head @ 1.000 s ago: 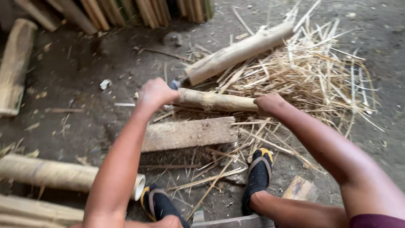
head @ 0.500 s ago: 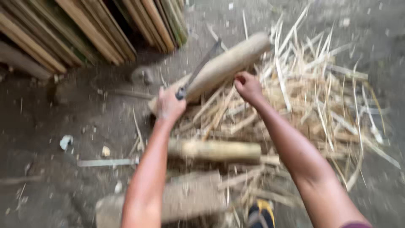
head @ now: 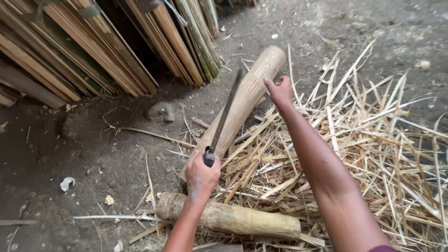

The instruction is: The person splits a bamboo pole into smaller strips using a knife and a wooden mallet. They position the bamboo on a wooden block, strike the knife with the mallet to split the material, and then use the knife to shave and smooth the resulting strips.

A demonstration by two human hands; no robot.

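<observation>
L hand [head: 201, 176] gripping machete [head: 225, 112], R hand [head: 280, 91] fist-closed on long bamboo pole [head: 247, 95]

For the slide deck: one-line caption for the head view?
Left hand grips a long knife while right hand touches a bamboo log amid split strips.

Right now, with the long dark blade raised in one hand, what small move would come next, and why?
Probably closing the right hand around the long pale bamboo log to steady it. That hand sits at the log's edge, while the left hand holds the long dark blade over the log, above the pile of pale bamboo strips.
</observation>
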